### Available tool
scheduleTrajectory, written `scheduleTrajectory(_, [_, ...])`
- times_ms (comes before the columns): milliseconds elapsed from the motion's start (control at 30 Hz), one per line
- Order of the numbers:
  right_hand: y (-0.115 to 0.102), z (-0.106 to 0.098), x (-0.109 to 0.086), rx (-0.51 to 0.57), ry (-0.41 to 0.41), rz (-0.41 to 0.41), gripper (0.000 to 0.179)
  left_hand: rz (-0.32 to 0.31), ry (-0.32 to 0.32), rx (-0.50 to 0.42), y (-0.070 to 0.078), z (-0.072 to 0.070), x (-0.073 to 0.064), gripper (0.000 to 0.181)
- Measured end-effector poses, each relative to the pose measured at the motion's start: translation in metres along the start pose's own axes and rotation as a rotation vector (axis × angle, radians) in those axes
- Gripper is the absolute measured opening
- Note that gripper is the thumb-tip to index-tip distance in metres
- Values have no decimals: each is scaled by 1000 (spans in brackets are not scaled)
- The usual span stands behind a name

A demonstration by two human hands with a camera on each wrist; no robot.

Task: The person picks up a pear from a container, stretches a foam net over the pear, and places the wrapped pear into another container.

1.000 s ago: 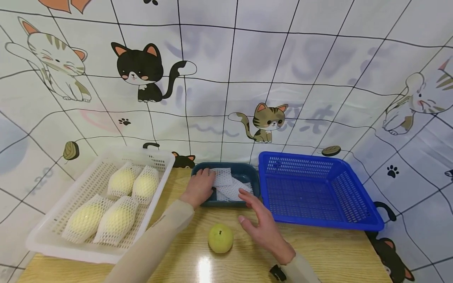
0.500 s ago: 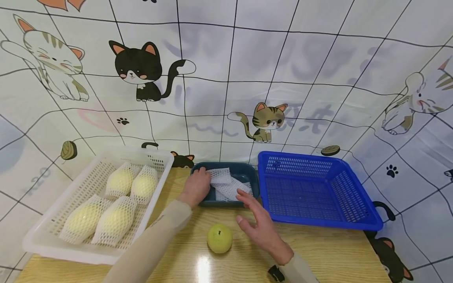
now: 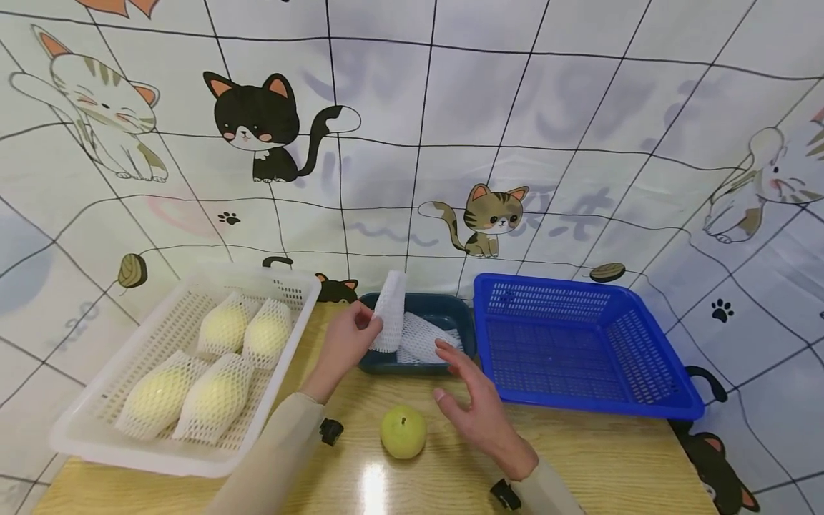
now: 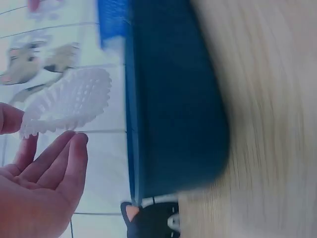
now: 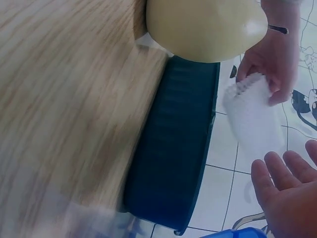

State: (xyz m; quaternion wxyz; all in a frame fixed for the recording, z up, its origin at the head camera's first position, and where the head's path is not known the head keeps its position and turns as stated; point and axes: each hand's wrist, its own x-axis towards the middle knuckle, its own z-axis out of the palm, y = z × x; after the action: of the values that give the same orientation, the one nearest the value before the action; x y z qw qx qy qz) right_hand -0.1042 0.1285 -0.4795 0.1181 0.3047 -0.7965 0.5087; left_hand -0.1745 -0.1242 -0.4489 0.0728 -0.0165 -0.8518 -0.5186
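Note:
My left hand [image 3: 343, 343] pinches a white foam fruit net [image 3: 390, 315] by its edge, above the left end of a dark teal tray [image 3: 412, 369]. In the left wrist view the foam net [image 4: 72, 101] shows its ribbed, partly opened mouth between thumb and fingers. More flattened foam nets [image 3: 425, 339] lie in the tray. My right hand [image 3: 479, 411] hovers at the tray's front right corner, fingers apart and holding nothing. On the table between the hands sits a bare yellow-green pear [image 3: 403, 432], stem up.
A white basket [image 3: 212, 465] on the left holds several pears [image 3: 215, 397] in foam nets. On the right stands a blue perforated basket [image 3: 553, 357]. A cat-printed wall sheet [image 3: 386, 143] rises behind the wooden table [image 3: 579, 465].
The left hand has come up out of the tray, lifting one foam net, which now stands upright in its fingers. The right hand and the bare pear stay about where they were.

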Motion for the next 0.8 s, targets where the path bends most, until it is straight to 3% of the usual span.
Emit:
scheduleTrajectory(267, [-8, -2, 6, -96, 1, -51, 66, -220, -80, -449, 15, 0, -22, 14])
scheduleTrajectory(433, [-14, 1, 15, -292, -16, -175, 60, -262, -118, -494, 22, 4, -35, 15])
scheduleTrajectory(567, [-16, 5, 21, -409, 9, -247, 55, -249, -140, -521, 24, 8, -42, 15])
scheduleTrajectory(667, [-18, 9, 20, -390, 57, -165, 57, -201, -125, -558, 24, 9, -46, 13])
scheduleTrajectory(800, [-21, 10, 18, -142, 106, 116, 52, -77, -74, -564, 25, 9, -53, 12])
